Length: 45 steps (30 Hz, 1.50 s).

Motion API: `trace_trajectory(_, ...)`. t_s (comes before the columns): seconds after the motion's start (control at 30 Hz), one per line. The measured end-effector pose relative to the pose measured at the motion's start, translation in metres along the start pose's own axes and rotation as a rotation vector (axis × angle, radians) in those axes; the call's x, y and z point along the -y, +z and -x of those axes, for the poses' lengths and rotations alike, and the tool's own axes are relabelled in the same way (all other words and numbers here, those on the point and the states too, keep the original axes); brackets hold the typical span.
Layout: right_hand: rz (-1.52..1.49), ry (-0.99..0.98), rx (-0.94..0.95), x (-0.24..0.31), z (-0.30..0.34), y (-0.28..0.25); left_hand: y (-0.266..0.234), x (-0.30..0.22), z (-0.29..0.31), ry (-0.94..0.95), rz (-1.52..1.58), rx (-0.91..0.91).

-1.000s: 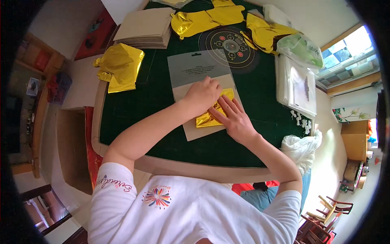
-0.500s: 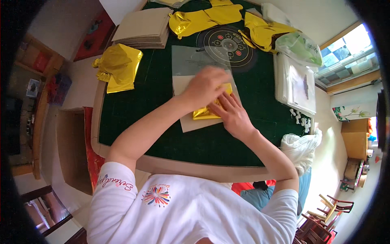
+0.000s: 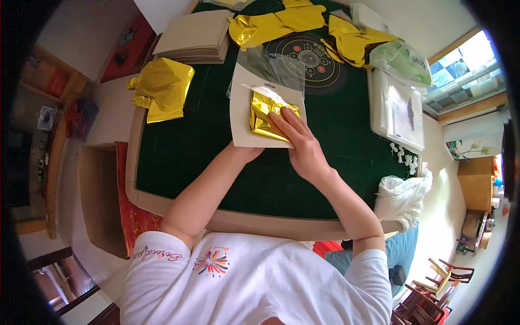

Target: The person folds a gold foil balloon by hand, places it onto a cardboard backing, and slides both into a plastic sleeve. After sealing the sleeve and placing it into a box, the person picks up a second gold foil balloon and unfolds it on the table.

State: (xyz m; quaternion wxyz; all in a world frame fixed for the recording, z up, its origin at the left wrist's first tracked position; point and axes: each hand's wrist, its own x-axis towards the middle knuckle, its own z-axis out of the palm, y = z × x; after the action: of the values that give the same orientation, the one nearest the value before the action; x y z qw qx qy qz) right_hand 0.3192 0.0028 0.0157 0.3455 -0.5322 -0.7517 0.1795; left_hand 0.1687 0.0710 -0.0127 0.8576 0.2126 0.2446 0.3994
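A beige cardboard sheet (image 3: 241, 116) is raised and tilted over the green table, carrying a folded gold foil balloon (image 3: 261, 111). My left hand (image 3: 248, 154) supports the sheet from below; its fingers are hidden beneath. From the sheet's right edge, my right hand (image 3: 301, 145) lays its close-set fingers over the foil and presses it to the card; its thumb is out of sight. Just beyond the sheet lies a clear plastic bag (image 3: 250, 67), partly covered by the card.
Flat gold foil balloons (image 3: 276, 26) lie at the back, another (image 3: 165, 89) at left. Also about are a cardboard stack (image 3: 192, 35), a round dark printed mat (image 3: 310, 59), a pile of clear bags (image 3: 398, 116) and a white string bundle (image 3: 402, 197). An open carton (image 3: 100, 200) stands left.
My left hand has gone from above the foil to under the cardboard sheet. Sheet and foil have risen and shifted away from me, off the bag's near part. My right hand moved with them.
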Motion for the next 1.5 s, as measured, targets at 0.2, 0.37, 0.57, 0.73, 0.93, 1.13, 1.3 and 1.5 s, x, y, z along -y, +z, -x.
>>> trace_trajectory(0.2, 0.078, -0.004, -0.033, 0.001, -0.004, 0.009, 0.000, 0.014, 0.000, 0.045, -0.092, -0.099)
trace_trajectory(0.37, 0.123, 0.022, -0.042, -0.009, -0.007, 0.007, -0.007, -0.004, -0.001, 0.336, -0.484, -0.223)
trace_trajectory(0.57, 0.184, 0.033, -0.008, -0.025, -0.007, 0.008, -0.004, -0.046, -0.002, 0.514, -0.724, -0.507)
trace_trajectory(0.73, 0.207, 0.026, 0.016, -0.023, -0.005, 0.016, -0.017, -0.050, -0.001, 0.514, -0.613, -0.492)
trace_trajectory(0.93, 0.161, 0.049, 0.010, -0.024, -0.004, 0.026, -0.032, -0.050, 0.004, 0.392, -0.712, -0.505)
trace_trajectory(1.13, 0.125, 0.103, -0.029, -0.033, -0.007, 0.031, -0.036, -0.036, 0.003, 0.493, -1.095, -0.455)
trace_trajectory(1.3, 0.080, 0.087, -0.069, -0.031, -0.014, 0.026, -0.012, -0.019, -0.001, 0.431, -0.545, -0.347)
trace_trajectory(1.5, 0.008, 0.015, -0.054, -0.008, -0.017, 0.028, -0.019, 0.017, -0.011, 0.160, -0.385, -0.139)
